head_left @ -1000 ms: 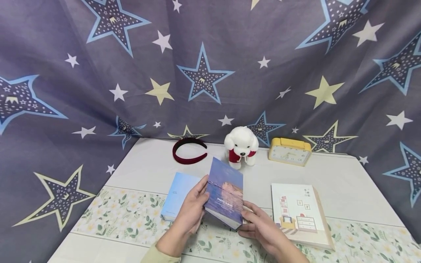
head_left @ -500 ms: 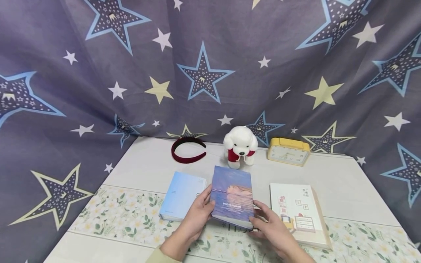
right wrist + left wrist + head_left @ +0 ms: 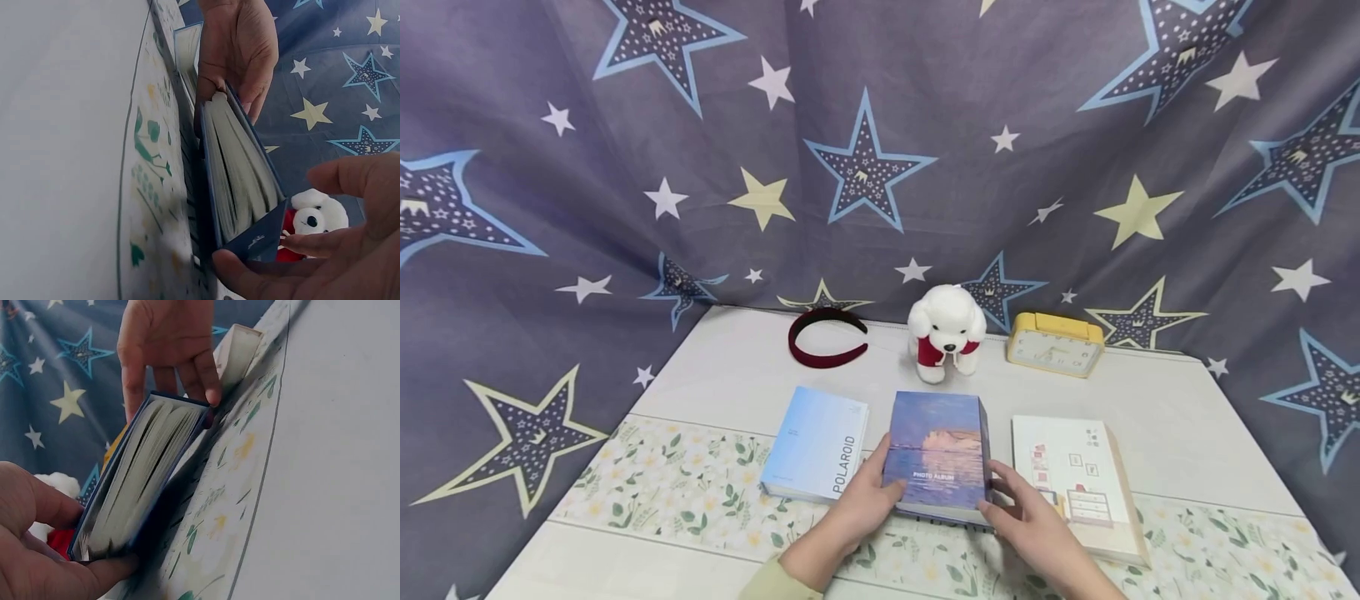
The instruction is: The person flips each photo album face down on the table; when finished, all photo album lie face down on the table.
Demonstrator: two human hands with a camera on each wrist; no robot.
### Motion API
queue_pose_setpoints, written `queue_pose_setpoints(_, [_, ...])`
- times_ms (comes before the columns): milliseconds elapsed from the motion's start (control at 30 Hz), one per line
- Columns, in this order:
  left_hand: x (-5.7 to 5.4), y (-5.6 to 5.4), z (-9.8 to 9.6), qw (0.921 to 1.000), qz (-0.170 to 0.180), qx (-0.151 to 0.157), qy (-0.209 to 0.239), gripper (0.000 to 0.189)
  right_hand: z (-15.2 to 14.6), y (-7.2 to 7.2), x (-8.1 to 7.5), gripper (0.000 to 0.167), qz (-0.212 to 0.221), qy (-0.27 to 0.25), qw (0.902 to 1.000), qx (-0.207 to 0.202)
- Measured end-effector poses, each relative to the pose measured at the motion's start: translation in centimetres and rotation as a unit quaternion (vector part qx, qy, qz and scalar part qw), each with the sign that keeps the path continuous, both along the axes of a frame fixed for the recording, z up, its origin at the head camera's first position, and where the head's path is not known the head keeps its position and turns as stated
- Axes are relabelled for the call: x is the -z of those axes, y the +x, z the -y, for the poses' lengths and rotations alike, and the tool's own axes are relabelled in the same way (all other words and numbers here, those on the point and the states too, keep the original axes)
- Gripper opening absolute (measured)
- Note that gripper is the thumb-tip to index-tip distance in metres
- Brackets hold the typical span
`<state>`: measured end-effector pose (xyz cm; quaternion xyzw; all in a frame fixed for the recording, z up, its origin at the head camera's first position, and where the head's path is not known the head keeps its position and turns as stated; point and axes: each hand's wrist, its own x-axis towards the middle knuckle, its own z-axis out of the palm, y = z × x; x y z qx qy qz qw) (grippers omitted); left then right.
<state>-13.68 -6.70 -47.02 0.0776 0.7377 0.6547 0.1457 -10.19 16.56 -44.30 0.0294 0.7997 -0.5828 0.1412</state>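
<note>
A photo album (image 3: 936, 450) with a blue and pink seascape cover is close over the floral strip of the table. My left hand (image 3: 868, 496) grips its left side, thumb on the cover and fingers beneath, as the left wrist view shows. My right hand (image 3: 1022, 508) is at the opposite side. In the right wrist view, its thumb touches the album's lower corner (image 3: 253, 240) near the spine, while the other fingers (image 3: 337, 175) extend loosely apart. Both wrist views show the album's page edges (image 3: 140, 481).
A light blue Polaroid album (image 3: 812, 442) lies left, and a white book (image 3: 1075, 483) with a furniture drawing lies right. Behind stand a white plush dog (image 3: 947, 321) and a yellow alarm clock (image 3: 1055, 343), with a dark red headband (image 3: 820, 358) nearby. A star-patterned curtain (image 3: 880, 50) hangs behind the table.
The photo album has turned from tilted to nearly level and straight, shifting slightly right and down between both hands. The Polaroid album beside it now shows more of its cover.
</note>
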Motion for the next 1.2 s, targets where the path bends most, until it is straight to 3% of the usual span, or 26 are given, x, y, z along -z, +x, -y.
queue_pose_setpoints(267, [0.5,0.1,-0.1,0.9996,-0.008,-0.006,-0.027,0.078,0.2,0.4,0.2,0.064,-0.042,0.025,0.9987,-0.010])
queue_pose_setpoints(433, [0.4,0.0,0.0,0.9979,-0.032,-0.002,-0.056,0.077,0.3,0.6,0.1,0.064,-0.063,0.038,0.9972,-0.015])
queue_pose_setpoints(833, [0.5,0.4,0.1,0.9858,-0.083,-0.002,-0.146,0.077,0.4,1.1,-0.1,0.065,-0.070,0.054,0.9943,-0.060])
queue_pose_setpoints(1200, [-0.3,1.0,0.3,0.9727,-0.111,-0.006,-0.204,0.080,1.5,0.9,-0.2,0.044,-0.144,0.016,0.9873,-0.066])
